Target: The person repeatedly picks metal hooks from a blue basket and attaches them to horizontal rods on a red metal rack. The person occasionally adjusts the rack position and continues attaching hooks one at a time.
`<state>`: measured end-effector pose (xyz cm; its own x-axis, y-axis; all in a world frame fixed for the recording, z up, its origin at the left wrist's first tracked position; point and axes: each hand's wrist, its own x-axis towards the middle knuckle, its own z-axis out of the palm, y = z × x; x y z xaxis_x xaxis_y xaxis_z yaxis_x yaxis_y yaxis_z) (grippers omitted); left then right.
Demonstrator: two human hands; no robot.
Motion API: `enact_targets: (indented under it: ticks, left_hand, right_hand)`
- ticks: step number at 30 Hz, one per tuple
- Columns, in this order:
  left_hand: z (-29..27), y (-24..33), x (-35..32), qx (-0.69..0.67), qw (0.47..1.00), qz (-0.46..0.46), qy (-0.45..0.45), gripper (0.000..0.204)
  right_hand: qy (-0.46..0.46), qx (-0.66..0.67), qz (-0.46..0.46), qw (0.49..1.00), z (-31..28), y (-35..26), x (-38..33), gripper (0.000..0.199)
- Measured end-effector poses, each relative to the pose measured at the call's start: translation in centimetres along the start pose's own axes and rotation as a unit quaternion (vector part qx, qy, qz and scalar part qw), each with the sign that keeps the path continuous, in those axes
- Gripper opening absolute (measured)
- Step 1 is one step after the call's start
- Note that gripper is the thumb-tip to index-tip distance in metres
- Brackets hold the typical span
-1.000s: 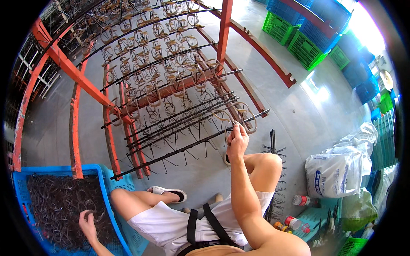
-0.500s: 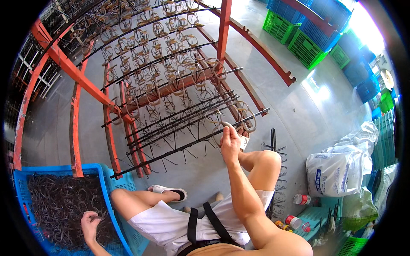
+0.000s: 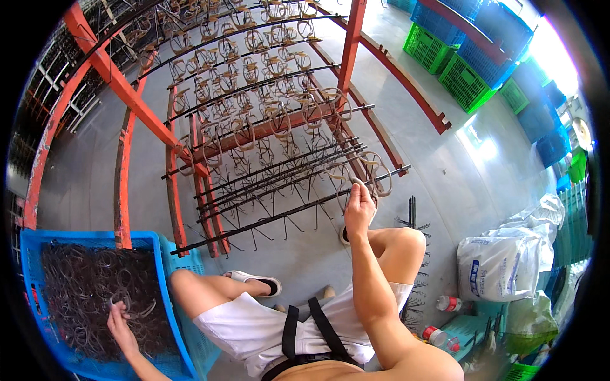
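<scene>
My right hand (image 3: pixel 360 206) is closed, its fingers pinching a grey-brown hooped piece (image 3: pixel 353 180) at the right end of the front black hooked bar (image 3: pixel 286 218). Beside it, another hooped piece (image 3: pixel 383 176) hangs from the same bar. Over the blue crate (image 3: pixel 95 237) at lower left, my left hand (image 3: pixel 121 327) has its fingertips together on a thin curved dark piece (image 3: pixel 135 306). Beneath that hand lies a tangled heap of similar curved pieces (image 3: pixel 82 286). Bent wire hooks stick out along the front bar, many with nothing on them.
A red metal rack (image 3: pixel 130 95) carries rows of bars hung with hooped pieces (image 3: pixel 279 120). More hooked bars (image 3: pixel 413 254) stand by my right knee. White sacks (image 3: pixel 499 267) and bottles (image 3: pixel 434 335) are at right. Green crates (image 3: pixel 467 82) and blue crates (image 3: pixel 489 54) stack at far right.
My left hand has shifted up and leftward over the crate, and a curved piece now shows at its fingertips. My right hand stays at the bar's right end. The whole view has shifted slightly.
</scene>
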<state>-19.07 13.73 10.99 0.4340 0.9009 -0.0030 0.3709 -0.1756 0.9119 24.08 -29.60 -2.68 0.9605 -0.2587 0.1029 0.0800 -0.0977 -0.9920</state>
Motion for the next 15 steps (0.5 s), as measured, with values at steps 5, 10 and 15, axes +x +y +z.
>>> enact_targets:
  ticks: [5, 10, 15]
  left_hand:
    - [1.3, 0.4, -0.2, 0.012, 0.998, 0.016, 0.065, 0.041]
    - [2.5, 1.0, -0.4, 0.060, 0.994, 0.043, 0.082, 0.034]
    - [2.4, 0.6, -1.0, 0.044, 0.994, 0.052, 0.083, 0.029]
  right_hand:
    - [-0.041, 0.034, 0.028, 0.998, 0.2, -1.5, -1.4, 0.025]
    - [-0.006, 0.132, 0.068, 0.989, 0.7, 0.0, -1.1, 0.026]
    - [0.061, 0.071, 0.069, 0.993, 1.5, 0.2, -0.5, 0.028]
